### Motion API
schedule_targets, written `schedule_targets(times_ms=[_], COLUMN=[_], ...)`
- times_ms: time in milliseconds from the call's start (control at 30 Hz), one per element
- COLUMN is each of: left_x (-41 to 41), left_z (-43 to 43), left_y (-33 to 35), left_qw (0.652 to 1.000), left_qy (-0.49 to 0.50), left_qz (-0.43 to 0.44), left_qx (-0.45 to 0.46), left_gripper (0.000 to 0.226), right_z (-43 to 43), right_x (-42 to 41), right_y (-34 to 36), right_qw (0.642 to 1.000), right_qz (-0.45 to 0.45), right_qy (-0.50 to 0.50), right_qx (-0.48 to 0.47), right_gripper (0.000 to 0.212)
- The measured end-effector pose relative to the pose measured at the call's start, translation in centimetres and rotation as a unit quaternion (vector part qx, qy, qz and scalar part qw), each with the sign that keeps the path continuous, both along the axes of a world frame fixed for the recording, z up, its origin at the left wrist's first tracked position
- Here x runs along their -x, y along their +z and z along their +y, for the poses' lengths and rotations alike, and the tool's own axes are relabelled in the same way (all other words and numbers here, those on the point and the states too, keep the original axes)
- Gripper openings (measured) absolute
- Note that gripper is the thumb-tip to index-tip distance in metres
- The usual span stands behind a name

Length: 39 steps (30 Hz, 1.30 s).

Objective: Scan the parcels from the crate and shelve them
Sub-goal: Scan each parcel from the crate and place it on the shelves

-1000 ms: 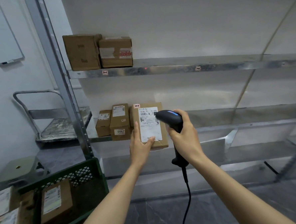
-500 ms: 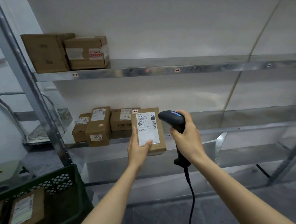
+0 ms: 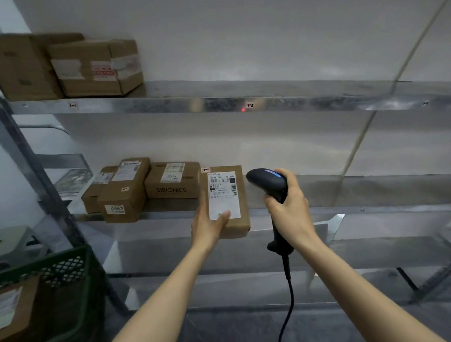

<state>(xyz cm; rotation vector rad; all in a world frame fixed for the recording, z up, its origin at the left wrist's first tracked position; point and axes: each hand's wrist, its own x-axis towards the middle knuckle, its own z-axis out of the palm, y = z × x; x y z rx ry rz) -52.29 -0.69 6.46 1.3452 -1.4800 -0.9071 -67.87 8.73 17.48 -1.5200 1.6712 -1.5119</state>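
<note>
Green lattice plastic forms the crate [image 3: 53,271] at far left, holding one labelled package [image 3: 13,308]. Two cardboard cartons [image 3: 54,67] stand on the upper steel shelf [image 3: 162,104], three boxes [image 3: 172,182] on the middle shelf [image 3: 378,190]. The left hand [image 3: 209,226] grips one parcel [image 3: 224,197] from below, long axis upright, white label toward the camera, before the middle shelf. The right hand [image 3: 290,211] wraps a black corded scanner [image 3: 268,181], head turned left.

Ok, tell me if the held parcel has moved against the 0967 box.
Yes. The held parcel has shifted right, away from the 0967 box, uncovering the SIBIONICS box behind it.
</note>
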Motion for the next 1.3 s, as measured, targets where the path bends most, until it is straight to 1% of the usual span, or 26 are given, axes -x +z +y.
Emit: schedule_targets(times_ms=[33, 100, 233, 467, 533, 667, 767, 867, 1133, 1233, 1300], left_x=[0.3, 0.6, 0.9, 0.6, 0.5, 0.2, 0.0, 0.0, 0.1, 0.1, 0.1], left_z=[-0.5, -1.7, -4.5, -10.5, -12.0, -15.0, -16.5, -17.6, -19.2, -20.1, -20.7], left_y=[-0.1, -0.3, -0.6, -1.9, -2.4, -3.8, -4.4, -4.6, -5.5, -5.5, -5.5], left_qw=[1.0, 1.0, 0.999, 0.997, 0.997, 0.997, 0.996, 0.996, 0.993, 0.991, 0.99], left_qy=[-0.005, -0.016, -0.05, -0.081, -0.078, -0.047, -0.046, -0.036, -0.018, -0.029, -0.04], left_qz=[-0.007, -0.022, -0.004, 0.017, 0.022, 0.004, -0.012, -0.038, -0.037, -0.055, -0.052], left_qx=[-0.001, 0.001, 0.016, -0.006, -0.02, -0.058, -0.076, -0.074, -0.113, -0.122, -0.127], left_gripper=[0.068, 0.072, 0.077, 0.06, 0.059, 0.076, 0.076, 0.08, 0.081, 0.08, 0.077], right_z=[-0.6, -1.9, -4.7, -10.5, -12.0, -14.6, -16.1, -17.1, -19.3, -19.9, -20.2], right_x=[0.3, 0.8, 1.2, 0.6, 0.2, -0.2, -0.3, -0.2, 1.2, 1.8, 2.0], right_y=[-0.1, -0.3, -1.0, -1.9, -2.2, -2.8, -3.1, -3.4, -4.0, -4.1, -4.2], right_qw=[1.0, 1.0, 1.0, 1.0, 1.0, 1.0, 1.0, 1.0, 0.999, 0.999, 0.999], right_qz=[-0.002, -0.006, -0.006, -0.011, -0.013, -0.012, -0.008, -0.007, 0.004, 0.003, -0.001], right_qy=[0.002, 0.003, 0.0, -0.013, -0.014, -0.018, -0.011, -0.004, 0.013, 0.015, 0.019], right_qx=[-0.001, -0.003, -0.011, -0.016, -0.015, -0.022, -0.026, -0.024, -0.035, -0.035, -0.038], right_gripper=[0.049, 0.049, 0.049, 0.051, 0.051, 0.051, 0.051, 0.052, 0.052, 0.052, 0.051])
